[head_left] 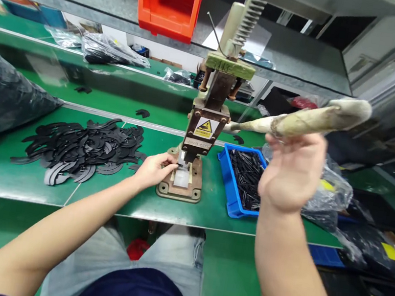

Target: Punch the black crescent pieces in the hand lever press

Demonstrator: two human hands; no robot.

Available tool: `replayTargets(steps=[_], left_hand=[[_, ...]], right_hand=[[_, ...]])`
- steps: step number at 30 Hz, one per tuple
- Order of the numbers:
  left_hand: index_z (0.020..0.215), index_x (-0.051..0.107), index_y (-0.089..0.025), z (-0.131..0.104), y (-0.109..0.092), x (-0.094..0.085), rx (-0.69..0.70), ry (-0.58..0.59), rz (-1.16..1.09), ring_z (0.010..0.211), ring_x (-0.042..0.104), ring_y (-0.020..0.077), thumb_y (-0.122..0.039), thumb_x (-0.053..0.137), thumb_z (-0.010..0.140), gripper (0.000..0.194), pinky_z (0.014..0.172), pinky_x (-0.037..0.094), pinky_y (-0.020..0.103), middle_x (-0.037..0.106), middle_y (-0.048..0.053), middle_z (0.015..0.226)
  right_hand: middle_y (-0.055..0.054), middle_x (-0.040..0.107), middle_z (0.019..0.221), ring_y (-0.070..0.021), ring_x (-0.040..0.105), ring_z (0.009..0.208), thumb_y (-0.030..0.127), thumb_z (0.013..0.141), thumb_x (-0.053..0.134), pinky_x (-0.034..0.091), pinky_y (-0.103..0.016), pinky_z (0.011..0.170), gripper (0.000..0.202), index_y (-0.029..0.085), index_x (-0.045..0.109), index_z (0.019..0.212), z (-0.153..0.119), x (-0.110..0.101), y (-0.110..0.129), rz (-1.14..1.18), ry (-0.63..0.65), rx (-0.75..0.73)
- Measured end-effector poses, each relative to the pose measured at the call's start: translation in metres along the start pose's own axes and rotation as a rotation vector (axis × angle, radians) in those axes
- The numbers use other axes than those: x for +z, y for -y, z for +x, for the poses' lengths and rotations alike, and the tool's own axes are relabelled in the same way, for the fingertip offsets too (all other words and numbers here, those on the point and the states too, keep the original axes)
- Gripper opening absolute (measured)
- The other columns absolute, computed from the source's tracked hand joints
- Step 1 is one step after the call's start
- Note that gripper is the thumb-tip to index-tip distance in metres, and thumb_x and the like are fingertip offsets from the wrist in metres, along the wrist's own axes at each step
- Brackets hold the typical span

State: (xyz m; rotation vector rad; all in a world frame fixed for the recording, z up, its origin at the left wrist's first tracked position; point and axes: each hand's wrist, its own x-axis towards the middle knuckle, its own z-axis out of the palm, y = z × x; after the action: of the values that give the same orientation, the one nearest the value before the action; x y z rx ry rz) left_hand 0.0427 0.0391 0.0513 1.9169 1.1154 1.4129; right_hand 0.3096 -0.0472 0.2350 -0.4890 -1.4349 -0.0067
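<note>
The left hand [153,170] pinches a small black part [182,166] on the brown metal press's [208,112] base [195,180]; its fingers should clear the ram [192,154]. Right hand [292,172], at the pale wrapped lever [305,120]: cannot tell if clasped.

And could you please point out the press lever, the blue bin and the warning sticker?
Press lever [303,120], head view: middle of its length.
Blue bin [230,182], head view: its left wall.
Warning sticker [205,127], head view: middle of its face.

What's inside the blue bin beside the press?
Loose, slim black parts, heaped inside the blue bin. The right hand and wrist block the view of its right end; the heap hides the bin floor and whatever lies underneath.
</note>
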Motion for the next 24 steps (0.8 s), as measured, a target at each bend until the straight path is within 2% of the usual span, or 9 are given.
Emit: replayTargets(steps=[2, 3, 6, 8, 10, 14, 19, 21, 24], left_hand=[[0.097, 0.075, -0.020, 0.012, 0.004, 0.001, 0.111, 0.051, 0.203, 0.092, 0.071, 0.0214, -0.037, 0.067, 0.097, 0.018, 0.091, 0.054, 0.035, 0.078, 0.007, 0.101], [0.098, 0.077, -0.021, 0.016, 0.004, 0.001, 0.158, 0.085, 0.269, 0.095, 0.071, 0.0221, -0.034, 0.065, 0.099, 0.018, 0.092, 0.054, 0.035, 0.079, 0.007, 0.103], [0.101, 0.078, -0.021, 0.021, 0.000, 0.003, 0.270, 0.168, 0.380, 0.103, 0.071, 0.0240, -0.029, 0.060, 0.102, 0.021, 0.097, 0.054, 0.037, 0.079, 0.008, 0.107], [0.101, 0.079, -0.020, 0.023, -0.002, 0.004, 0.312, 0.190, 0.417, 0.107, 0.070, 0.0246, -0.028, 0.059, 0.102, 0.021, 0.099, 0.054, 0.038, 0.078, 0.009, 0.107], [0.100, 0.078, -0.020, 0.024, -0.003, 0.004, 0.323, 0.187, 0.417, 0.107, 0.070, 0.0242, -0.026, 0.060, 0.101, 0.019, 0.100, 0.055, 0.037, 0.078, 0.008, 0.106], [0.099, 0.078, -0.020, 0.024, -0.001, 0.004, 0.313, 0.169, 0.382, 0.106, 0.072, 0.0223, -0.025, 0.061, 0.100, 0.018, 0.100, 0.057, 0.036, 0.080, 0.006, 0.104], [0.104, 0.079, -0.021, 0.020, -0.004, 0.002, 0.282, 0.186, 0.381, 0.110, 0.074, 0.0217, -0.026, 0.059, 0.102, 0.021, 0.103, 0.056, 0.035, 0.081, 0.005, 0.111], [0.112, 0.078, -0.021, 0.021, -0.004, -0.010, 0.258, 0.212, 0.406, 0.114, 0.073, 0.0223, -0.025, 0.058, 0.102, 0.023, 0.105, 0.056, 0.036, 0.081, 0.006, 0.119], [0.122, 0.076, -0.020, 0.028, 0.005, -0.048, 0.226, 0.190, 0.562, 0.118, 0.070, 0.0247, -0.025, 0.057, 0.101, 0.029, 0.109, 0.053, 0.039, 0.079, 0.008, 0.125]], right_hand=[[-0.010, 0.066, 0.129, -0.0241, 0.068, 0.124, 0.073, 0.101, 0.034, 0.058, -0.047, 0.111, 0.060, 0.028, 0.061, 0.131, 0.031, 0.009, 0.020, 0.123, 0.108, -0.018], [-0.010, 0.066, 0.124, -0.0243, 0.070, 0.119, 0.077, 0.098, 0.039, 0.059, -0.047, 0.108, 0.063, 0.027, 0.063, 0.128, 0.041, 0.013, 0.029, 0.173, 0.172, -0.037], [-0.005, 0.065, 0.098, -0.0173, 0.068, 0.086, 0.064, 0.093, 0.065, 0.062, -0.040, 0.091, 0.042, 0.025, 0.067, 0.106, 0.046, 0.020, 0.040, 0.237, 0.237, -0.075], [-0.001, 0.063, 0.085, -0.0136, 0.062, 0.073, 0.049, 0.092, 0.075, 0.059, -0.035, 0.078, 0.026, 0.024, 0.067, 0.095, 0.035, 0.018, 0.037, 0.235, 0.233, -0.088], [0.000, 0.063, 0.078, -0.0146, 0.062, 0.071, 0.043, 0.091, 0.077, 0.057, -0.036, 0.073, 0.022, 0.024, 0.067, 0.088, 0.017, 0.013, 0.031, 0.236, 0.260, -0.108], [0.001, 0.059, 0.068, -0.0186, 0.065, 0.075, 0.027, 0.089, 0.072, 0.058, -0.048, 0.089, 0.024, 0.023, 0.060, 0.069, -0.036, 0.003, 0.017, 0.139, 0.280, -0.178], [0.003, 0.062, 0.067, -0.0203, 0.068, 0.079, 0.014, 0.082, 0.069, 0.054, -0.060, 0.105, 0.020, 0.023, 0.058, 0.067, -0.090, 0.000, -0.004, -0.015, 0.198, -0.263], [0.003, 0.063, 0.068, -0.0207, 0.069, 0.079, 0.014, 0.080, 0.070, 0.055, -0.061, 0.104, 0.019, 0.023, 0.059, 0.067, -0.099, 0.002, -0.011, -0.015, 0.150, -0.273], [0.004, 0.065, 0.068, -0.0207, 0.069, 0.076, 0.016, 0.078, 0.070, 0.057, -0.061, 0.102, 0.017, 0.024, 0.060, 0.067, -0.100, 0.004, -0.016, -0.009, 0.118, -0.258]])
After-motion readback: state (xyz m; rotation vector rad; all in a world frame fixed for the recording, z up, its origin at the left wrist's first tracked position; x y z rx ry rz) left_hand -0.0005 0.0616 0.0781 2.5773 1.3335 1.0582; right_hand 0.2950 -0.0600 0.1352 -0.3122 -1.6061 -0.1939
